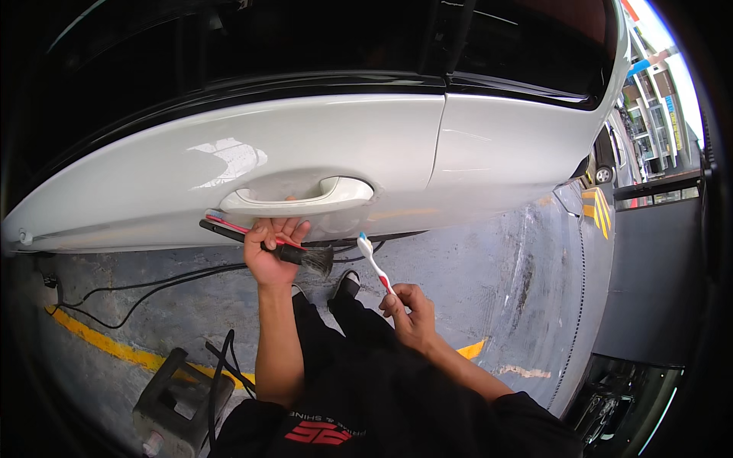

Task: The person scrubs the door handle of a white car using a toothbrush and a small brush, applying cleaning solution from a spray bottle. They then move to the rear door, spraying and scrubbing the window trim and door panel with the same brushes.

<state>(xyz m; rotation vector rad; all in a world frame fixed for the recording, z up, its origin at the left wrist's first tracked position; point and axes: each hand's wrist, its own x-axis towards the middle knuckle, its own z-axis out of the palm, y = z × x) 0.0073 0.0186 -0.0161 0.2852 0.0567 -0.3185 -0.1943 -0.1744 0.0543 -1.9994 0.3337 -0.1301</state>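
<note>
A white car door handle (301, 203) juts out from the white door (366, 137). Just below it, my left hand (276, 256) is closed around a black detailing brush (314, 259) whose soft bristles point right. A thin pink-and-red stick, perhaps a second toothbrush (233, 223), lies along the brush in the same grip. My left fingers reach up to the handle's lower edge; whether they press on it I cannot tell. In my right hand (412, 311), a white-and-red toothbrush (375, 265) is pinched by its lower end. Its blue-tipped head points up toward the door, apart from the handle.
Black hoses (164, 284) run across the grey floor (473, 275) at left. A dark plastic stool (183, 401) stands at lower left by a yellow line (114, 347). My shoes (347, 284) are under the door. Another dark car (622, 404) is at lower right.
</note>
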